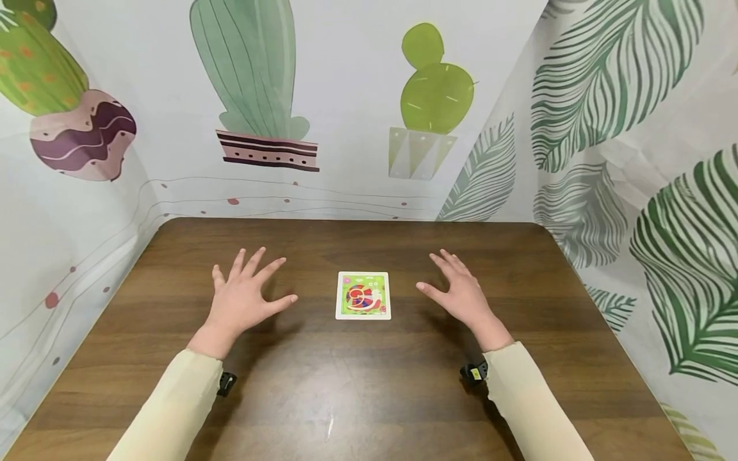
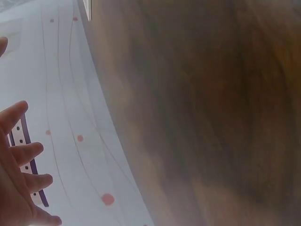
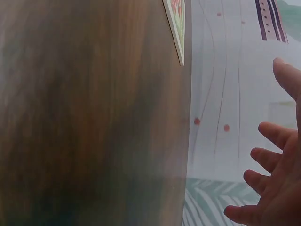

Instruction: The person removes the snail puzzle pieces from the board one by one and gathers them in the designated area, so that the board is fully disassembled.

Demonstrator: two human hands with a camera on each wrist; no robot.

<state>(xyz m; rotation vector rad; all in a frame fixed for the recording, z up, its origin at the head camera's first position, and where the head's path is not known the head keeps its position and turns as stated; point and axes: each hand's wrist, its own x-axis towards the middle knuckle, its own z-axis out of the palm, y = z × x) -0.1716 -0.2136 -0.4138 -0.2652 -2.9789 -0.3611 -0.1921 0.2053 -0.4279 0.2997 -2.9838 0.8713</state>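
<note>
A small white-bordered square board (image 1: 363, 296) with a colourful snail picture lies flat on the brown table, between the two hands. To its left, the left hand (image 1: 245, 298) hovers with fingers spread and holds nothing. The right hand (image 1: 461, 293) is on the other side, fingers extended, also holding nothing and apart from the board. In the left wrist view the left hand (image 2: 19, 174) shows at the lower left edge. Part of the board (image 3: 177, 23) appears at the top of the right wrist view, with the right hand (image 3: 277, 174) at the right edge.
The wood-grain table (image 1: 346, 397) has rounded far corners and meets a wall covering (image 1: 352, 96) printed with cacti and leaves at the back and sides. Dark wrist devices, such as the one on the right wrist (image 1: 474, 372), show beside both pale sleeves (image 1: 173, 403).
</note>
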